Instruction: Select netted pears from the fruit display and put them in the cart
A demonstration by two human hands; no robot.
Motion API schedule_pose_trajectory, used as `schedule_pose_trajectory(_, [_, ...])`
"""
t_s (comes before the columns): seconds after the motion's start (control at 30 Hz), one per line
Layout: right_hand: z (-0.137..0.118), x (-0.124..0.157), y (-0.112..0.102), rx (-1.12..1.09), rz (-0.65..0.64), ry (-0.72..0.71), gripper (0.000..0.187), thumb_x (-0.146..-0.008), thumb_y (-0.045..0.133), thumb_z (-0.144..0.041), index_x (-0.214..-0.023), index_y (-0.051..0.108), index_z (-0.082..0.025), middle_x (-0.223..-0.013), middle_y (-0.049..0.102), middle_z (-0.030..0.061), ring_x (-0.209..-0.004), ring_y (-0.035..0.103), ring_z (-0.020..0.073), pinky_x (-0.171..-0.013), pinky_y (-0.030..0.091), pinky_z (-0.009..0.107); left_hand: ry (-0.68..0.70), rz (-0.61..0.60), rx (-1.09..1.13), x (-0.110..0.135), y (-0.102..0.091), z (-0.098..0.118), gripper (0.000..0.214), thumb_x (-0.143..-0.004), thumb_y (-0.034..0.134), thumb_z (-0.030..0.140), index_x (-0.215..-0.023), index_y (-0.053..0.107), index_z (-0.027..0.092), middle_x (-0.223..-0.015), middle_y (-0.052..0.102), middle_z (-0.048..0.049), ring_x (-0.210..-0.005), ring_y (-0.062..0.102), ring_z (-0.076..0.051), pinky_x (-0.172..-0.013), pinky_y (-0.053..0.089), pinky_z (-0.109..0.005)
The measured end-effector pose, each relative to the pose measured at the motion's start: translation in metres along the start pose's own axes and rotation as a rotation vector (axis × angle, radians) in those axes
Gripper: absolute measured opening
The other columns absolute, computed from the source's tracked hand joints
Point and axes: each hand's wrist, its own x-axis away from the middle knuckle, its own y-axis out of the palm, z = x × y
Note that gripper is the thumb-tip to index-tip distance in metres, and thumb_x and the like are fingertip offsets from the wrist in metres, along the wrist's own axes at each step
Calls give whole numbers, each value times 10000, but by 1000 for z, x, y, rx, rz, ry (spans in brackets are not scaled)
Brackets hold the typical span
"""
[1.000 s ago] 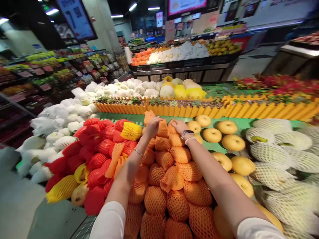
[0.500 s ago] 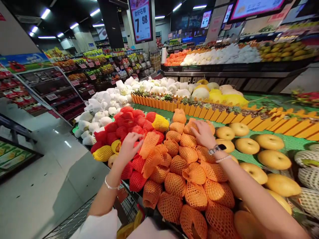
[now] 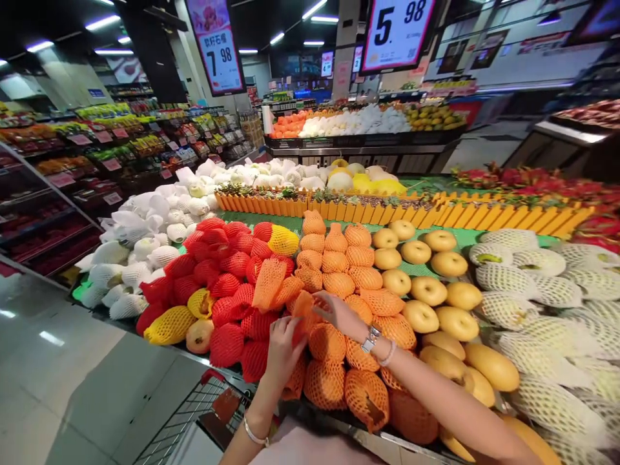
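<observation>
Over the heap of orange-netted fruit (image 3: 325, 342), my two hands come together at an orange foam net sleeve (image 3: 303, 310). My left hand (image 3: 282, 341) pinches its left side with bent fingers. On the other side, my right hand (image 3: 338, 314) has its fingers curled on the sleeve's edge; a watch is on that wrist. Whether a fruit sits inside the sleeve I cannot tell. Just behind stands another loose orange sleeve (image 3: 269, 284). Red-netted fruit (image 3: 227, 343) lies to the left of my left hand.
Bare yellow-brown pears (image 3: 429, 291) and white-netted fruit (image 3: 547, 355) lie to the right. White-wrapped fruit (image 3: 145, 248) fills the far left. A low orange fence (image 3: 339, 212) crosses behind. Below the stand's front edge is a shopping cart (image 3: 179, 413).
My hands were apart, the left above the red fruit and the right on orange-netted fruit farther back. Both have come nearer and met at one orange sleeve. The view has turned right.
</observation>
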Motion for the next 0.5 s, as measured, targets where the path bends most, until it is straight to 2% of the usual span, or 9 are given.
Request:
schedule_pose_trajectory(0.1, [-9,22,-9,-90,151,3,113,-878,602,-498,-907,620,-390,-955,682,50,-916,640,319,-853,531,519,51,-73,119,2,-7,13,312,-957,507,284,-1237,635,233,-1119,682,-117,-1060,642,-281,-912,540,-451])
schedule_pose_trajectory(0.2, [-15,51,-19,-104,244,24,239,-830,656,-494,-734,533,-314,-762,585,15,-767,575,277,-752,508,462,136,-126,208,-4,-6,25,347,-1000,377,223,-1239,626,260,-1097,671,-102,-1035,645,-242,-893,541,-408])
schedule_pose_trajectory(0.27, [-13,73,-22,-155,310,83,279,-849,617,-502,-715,497,-287,-664,502,-13,-645,514,225,-633,474,386,168,-45,250,-10,0,31,306,-987,431,235,-1232,611,270,-1116,652,-98,-1062,623,-245,-923,521,-422])
schedule_pose_trajectory(0.3, [-10,84,-23,-202,378,120,293,-860,597,-510,-717,487,-280,-635,459,-25,-600,477,202,-589,447,353,134,42,279,-14,3,34,276,-967,496,268,-1225,596,268,-1134,637,-99,-1084,605,-254,-946,507,-437])
schedule_pose_trajectory(0.37, [-2,108,-20,-330,559,191,322,-865,597,-533,-725,478,-269,-637,424,-34,-585,447,177,-574,432,317,-31,201,387,-19,11,40,273,-912,613,361,-1161,574,256,-1109,616,-91,-1059,588,-257,-950,492,-443])
schedule_pose_trajectory(0.4, [1,120,-16,-404,642,218,330,-856,617,-545,-736,488,-266,-661,446,-30,-611,468,175,-602,453,311,-124,216,479,-21,15,44,271,-889,644,408,-1095,571,248,-1051,614,-76,-998,592,-245,-915,500,-422])
schedule_pose_trajectory(0.43, [5,131,-12,-483,700,238,327,-846,637,-557,-765,514,-265,-699,489,-21,-660,508,179,-654,483,314,-197,169,594,-22,18,49,267,-874,656,445,-1021,570,240,-979,610,-56,-921,594,-226,-865,507,-389])
schedule_pose_trajectory(0.5, [12,151,-1,-662,741,281,336,-812,682,-582,-864,577,-267,-787,579,1,-786,585,202,-775,524,342,-277,-29,832,-24,25,61,289,-850,667,487,-919,573,222,-884,609,-32,-827,592,-195,-794,501,-336])
